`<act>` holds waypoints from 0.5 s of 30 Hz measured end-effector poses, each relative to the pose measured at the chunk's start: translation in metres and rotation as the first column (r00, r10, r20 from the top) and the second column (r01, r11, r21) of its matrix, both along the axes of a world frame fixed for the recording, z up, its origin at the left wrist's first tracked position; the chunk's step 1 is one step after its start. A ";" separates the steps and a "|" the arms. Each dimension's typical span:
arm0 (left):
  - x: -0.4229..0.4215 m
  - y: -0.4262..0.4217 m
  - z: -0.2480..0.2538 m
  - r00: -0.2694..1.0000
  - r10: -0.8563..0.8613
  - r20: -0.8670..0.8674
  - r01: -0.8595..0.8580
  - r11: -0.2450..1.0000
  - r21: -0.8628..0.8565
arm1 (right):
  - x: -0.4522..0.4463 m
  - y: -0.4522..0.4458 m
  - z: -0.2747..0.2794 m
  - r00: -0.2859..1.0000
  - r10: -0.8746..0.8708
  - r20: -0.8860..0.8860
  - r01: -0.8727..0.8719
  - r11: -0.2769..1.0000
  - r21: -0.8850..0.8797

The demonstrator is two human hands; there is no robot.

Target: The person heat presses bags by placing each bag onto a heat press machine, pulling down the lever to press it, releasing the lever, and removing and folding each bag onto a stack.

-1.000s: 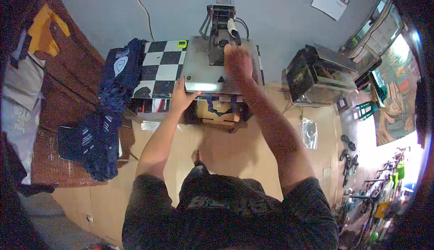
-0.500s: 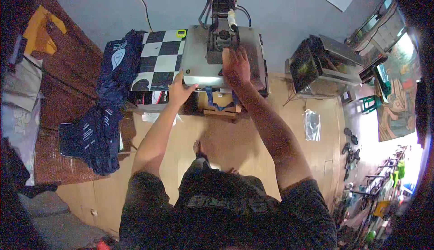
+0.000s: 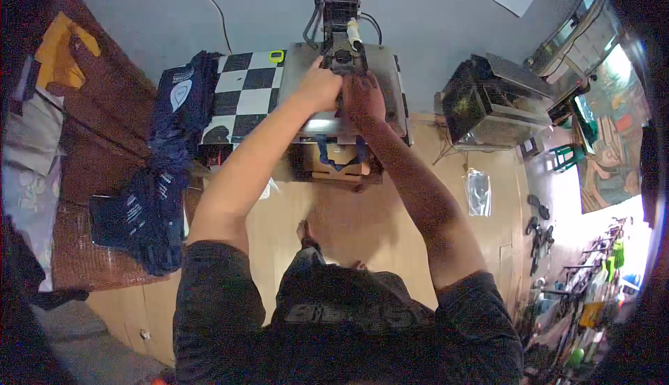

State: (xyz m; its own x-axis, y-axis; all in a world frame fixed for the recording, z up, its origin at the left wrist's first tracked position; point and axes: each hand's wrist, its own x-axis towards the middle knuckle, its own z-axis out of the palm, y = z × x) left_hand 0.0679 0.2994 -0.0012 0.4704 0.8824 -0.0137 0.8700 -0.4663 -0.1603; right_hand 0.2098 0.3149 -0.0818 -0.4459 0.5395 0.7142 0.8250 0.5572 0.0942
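A machine with a flat grey metal plate (image 3: 387, 110) and a dark upright arm (image 3: 341, 12) stands against the wall. My left hand (image 3: 320, 91) is closed at the front of that dark arm, above the plate. Beside it, touching or nearly so, is my right hand (image 3: 364, 98), its fingers bent around the same spot. The part under both hands is hidden; it looks like the machine's handle. Dark blue straps (image 3: 338, 162) hang below the plate's front edge, before a cardboard box (image 3: 348, 170).
A checkered tabletop (image 3: 240, 96) with a yellow-green timer (image 3: 277, 56) lies left of the machine. Dark blue printed shirts (image 3: 157, 211) are piled farther left. A glass-sided box (image 3: 495, 106) stands at the right, with clear plastic (image 3: 479, 193) on the floor before it.
My left hand has left the plate's front left corner and moved up and right, next to my right hand. My right hand stays at the machine's arm.
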 end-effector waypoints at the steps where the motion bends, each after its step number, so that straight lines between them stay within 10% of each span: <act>1: 0.001 -0.002 -0.001 1.000 -0.006 0.001 0.006 1.000 -0.002 | 0.000 0.001 -0.001 1.000 -0.012 0.029 0.014 0.998 -0.054; 15: -0.005 0.004 0.000 0.990 0.032 0.137 -0.040 0.998 0.052 | 0.008 0.049 0.047 0.872 0.309 0.381 -0.112 0.882 -0.458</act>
State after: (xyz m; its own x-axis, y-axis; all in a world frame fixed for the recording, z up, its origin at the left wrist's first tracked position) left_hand 0.0630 0.3037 -0.0013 0.4327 0.8963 0.0971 0.9014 -0.4282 -0.0641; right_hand 0.2176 0.3638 -0.0346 -0.7899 0.5929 0.1566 0.6117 0.7796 0.1342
